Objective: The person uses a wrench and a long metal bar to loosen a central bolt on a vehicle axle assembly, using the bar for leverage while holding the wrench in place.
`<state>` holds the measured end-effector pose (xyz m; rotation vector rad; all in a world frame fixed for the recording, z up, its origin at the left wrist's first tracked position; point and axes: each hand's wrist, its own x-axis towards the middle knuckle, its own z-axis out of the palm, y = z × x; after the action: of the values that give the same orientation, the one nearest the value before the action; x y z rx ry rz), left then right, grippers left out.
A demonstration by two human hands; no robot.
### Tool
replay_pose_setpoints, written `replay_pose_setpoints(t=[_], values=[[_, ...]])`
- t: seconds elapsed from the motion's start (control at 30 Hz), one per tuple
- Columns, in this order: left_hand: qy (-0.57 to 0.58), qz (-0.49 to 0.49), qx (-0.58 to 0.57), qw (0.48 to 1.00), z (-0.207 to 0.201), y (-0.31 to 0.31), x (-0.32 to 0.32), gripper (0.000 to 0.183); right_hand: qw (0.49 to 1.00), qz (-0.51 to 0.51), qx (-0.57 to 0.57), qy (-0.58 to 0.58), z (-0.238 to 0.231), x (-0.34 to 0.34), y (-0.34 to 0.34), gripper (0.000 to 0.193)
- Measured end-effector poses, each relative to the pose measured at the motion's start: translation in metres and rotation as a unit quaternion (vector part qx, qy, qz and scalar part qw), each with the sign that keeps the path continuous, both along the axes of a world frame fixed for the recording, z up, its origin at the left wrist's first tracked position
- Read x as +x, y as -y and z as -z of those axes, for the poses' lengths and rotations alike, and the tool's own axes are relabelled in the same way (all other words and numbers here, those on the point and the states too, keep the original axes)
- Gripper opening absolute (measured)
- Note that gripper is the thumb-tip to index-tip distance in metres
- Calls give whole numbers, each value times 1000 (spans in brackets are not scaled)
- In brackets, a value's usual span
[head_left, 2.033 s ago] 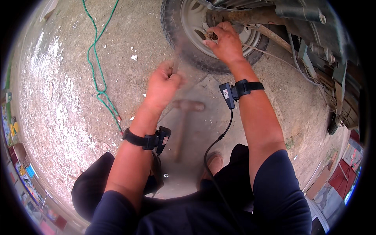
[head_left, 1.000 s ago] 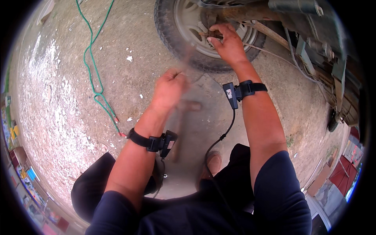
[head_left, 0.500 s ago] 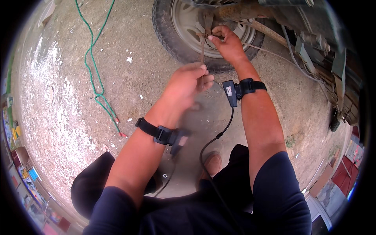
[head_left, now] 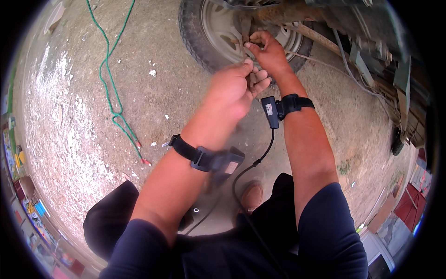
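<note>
My right hand [head_left: 269, 52] pinches a small rusty fitting [head_left: 246, 43] on the axle side of the wheel, thumb and forefinger pressed to it. Just below it, my left hand [head_left: 237, 83] is closed, its thumb up against the fingers around the lower end of a thin rod-like metal piece [head_left: 249, 53]. That piece runs up toward the fitting; the fingers hide most of it, so its exact kind does not show. Behind both hands is a wheel with a black tire [head_left: 194, 44] and a dull silver rim [head_left: 214, 32].
Rusty axle and frame parts [head_left: 320, 39] of a vehicle stretch across the upper right, with a hanging cable [head_left: 344, 56]. A green rope [head_left: 108, 69] lies on the dirt ground [head_left: 153, 107] to the left. Black straps with small boxes [head_left: 227, 160] and a cord [head_left: 244, 186] are on my wrists.
My left hand has moved up and to the right, closer to the right hand, and the rod-like piece now shows less. My right hand stays at the fitting.
</note>
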<state>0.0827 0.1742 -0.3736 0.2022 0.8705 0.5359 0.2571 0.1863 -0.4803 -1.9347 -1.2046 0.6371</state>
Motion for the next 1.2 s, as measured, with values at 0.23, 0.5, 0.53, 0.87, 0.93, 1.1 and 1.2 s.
replay_pose_setpoints(t=[0.23, 0.5, 0.53, 0.87, 0.93, 1.1, 1.2], values=[[16, -49, -14, 999, -6, -7, 18, 13, 997, -12, 25, -65, 8, 6, -1, 39], [15, -57, -3, 998, -10, -12, 30, 19, 992, -12, 21, -127, 19, 10, -3, 38], [9, -61, -5, 998, -11, -12, 30, 19, 992, -12, 20, -125, 19, 10, -3, 38], [-156, 85, 121, 977, 62, 6, -5, 20, 998, -4, 19, -53, -5, -1, 3, 36], [-230, 143, 225, 936, 93, 0, -16, 25, 998, 3, 20, -57, 0, -1, 2, 36], [-330, 224, 475, 785, 132, -41, -52, 27, 999, -6, 18, -30, -6, -4, 1, 34], [-286, 271, 352, 849, 112, -33, -52, 28, 1000, 0, 13, -27, -2, -2, 2, 36]])
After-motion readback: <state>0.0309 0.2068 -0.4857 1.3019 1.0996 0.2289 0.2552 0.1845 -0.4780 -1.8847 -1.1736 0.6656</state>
